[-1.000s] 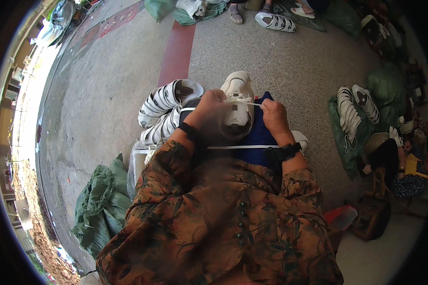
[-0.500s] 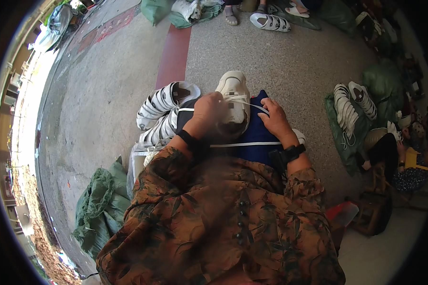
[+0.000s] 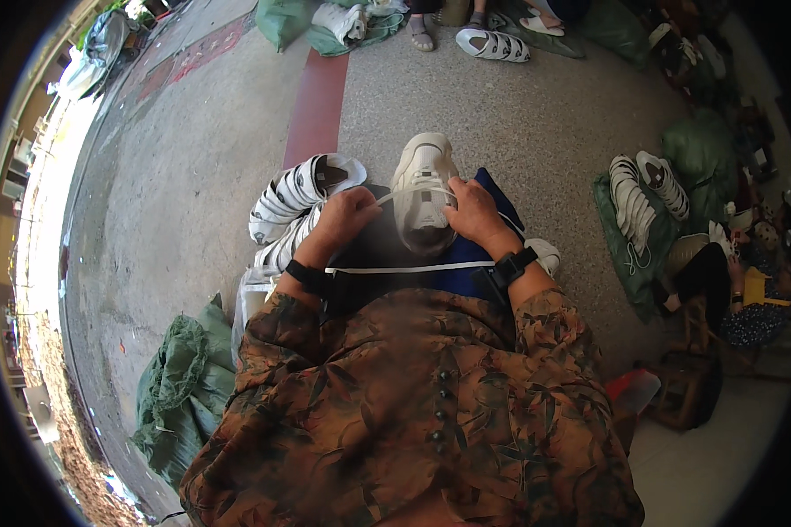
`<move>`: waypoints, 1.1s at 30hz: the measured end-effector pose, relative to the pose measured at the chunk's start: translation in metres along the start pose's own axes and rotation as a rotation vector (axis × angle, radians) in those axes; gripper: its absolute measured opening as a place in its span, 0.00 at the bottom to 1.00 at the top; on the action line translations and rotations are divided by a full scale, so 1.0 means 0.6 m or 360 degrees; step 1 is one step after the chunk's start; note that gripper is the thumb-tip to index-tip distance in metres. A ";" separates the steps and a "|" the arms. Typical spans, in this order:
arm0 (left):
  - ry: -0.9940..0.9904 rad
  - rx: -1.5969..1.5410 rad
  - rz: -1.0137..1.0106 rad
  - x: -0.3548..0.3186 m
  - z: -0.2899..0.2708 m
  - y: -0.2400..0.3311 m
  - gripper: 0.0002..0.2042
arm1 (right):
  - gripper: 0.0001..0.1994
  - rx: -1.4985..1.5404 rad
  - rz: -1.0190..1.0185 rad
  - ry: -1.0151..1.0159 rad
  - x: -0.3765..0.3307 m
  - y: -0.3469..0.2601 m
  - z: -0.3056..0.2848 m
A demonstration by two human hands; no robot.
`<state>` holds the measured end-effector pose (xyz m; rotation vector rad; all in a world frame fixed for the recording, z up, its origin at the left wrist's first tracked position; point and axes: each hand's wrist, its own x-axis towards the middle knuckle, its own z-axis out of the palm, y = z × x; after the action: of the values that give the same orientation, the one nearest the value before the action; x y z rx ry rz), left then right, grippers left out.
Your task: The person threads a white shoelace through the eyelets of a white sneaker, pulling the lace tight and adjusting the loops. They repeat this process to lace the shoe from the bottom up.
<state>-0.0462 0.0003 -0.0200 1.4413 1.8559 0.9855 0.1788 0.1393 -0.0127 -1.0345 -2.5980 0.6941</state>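
We find a speckled floor (image 3: pixel 554 123) extending beyond the shoe (image 3: pixel 426 211). The blue cloth (image 3: pixel 468 249) lies beneath the shoe, which sits toe outward between both hands. We record a green sack (image 3: pixel 185 378) nearer the wearer and left of the shoe, and banded shoes (image 3: pixel 281 200) just left of it. The left hand (image 3: pixel 349 213), left of the shoe, is clamped on the lace (image 3: pixel 404 190). The right hand (image 3: pixel 475 209) has its fingertips at the shoe's right edge; we cannot tell whether they pinch the lace.

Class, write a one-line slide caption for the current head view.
Left hand holding a white lace, right hand at the side of a cream shoe, with striped shoes nearby.
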 end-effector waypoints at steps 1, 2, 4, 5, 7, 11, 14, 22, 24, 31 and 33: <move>-0.0037 0.0110 0.0125 0.005 0.005 0.008 0.12 | 0.15 -0.0001 -0.0031 0.0007 0.002 0.000 -0.004; -0.0019 0.0131 0.0155 0.012 0.014 0.018 0.12 | 0.13 0.0036 -0.0012 -0.0007 0.004 0.002 -0.006; 0.0012 0.0182 0.0214 0.024 0.036 0.044 0.14 | 0.10 0.0119 0.0029 -0.0031 0.009 0.004 -0.005; 0.0009 0.0238 0.0219 0.026 0.043 0.059 0.16 | 0.07 0.0033 -0.0070 0.0049 0.012 0.004 -0.004; 0.0043 0.0284 0.0294 0.034 0.059 0.069 0.15 | 0.03 -0.0135 -0.0256 0.0208 0.012 0.003 -0.003; 0.0108 0.0516 0.0402 0.047 0.053 0.060 0.09 | 0.04 -0.0343 -0.0445 0.0162 0.012 0.023 -0.015; 0.0113 0.0508 0.0430 0.046 0.030 0.023 0.05 | 0.04 -0.0255 -0.0477 0.0198 0.004 0.051 -0.029; 0.0230 -0.0176 -0.0092 -0.034 -0.111 -0.113 0.01 | 0.06 0.0079 -0.0121 0.0339 -0.057 0.170 -0.118; 0.0341 -0.0186 -0.0124 -0.060 -0.160 -0.168 0.01 | 0.07 0.0002 -0.0012 0.0383 -0.076 0.243 -0.142; 0.0575 -0.0187 -0.0669 -0.199 -0.290 -0.260 0.02 | 0.07 0.0006 0.0354 0.0529 -0.183 0.408 -0.254; 0.0597 -0.0134 -0.0882 -0.238 -0.316 -0.269 0.02 | 0.07 -0.0037 0.0478 0.0528 -0.223 0.435 -0.279</move>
<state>-0.2511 -0.1990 -0.0482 0.6490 2.2704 1.0719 0.4914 0.2670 -0.0143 -1.4303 -2.1971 0.5033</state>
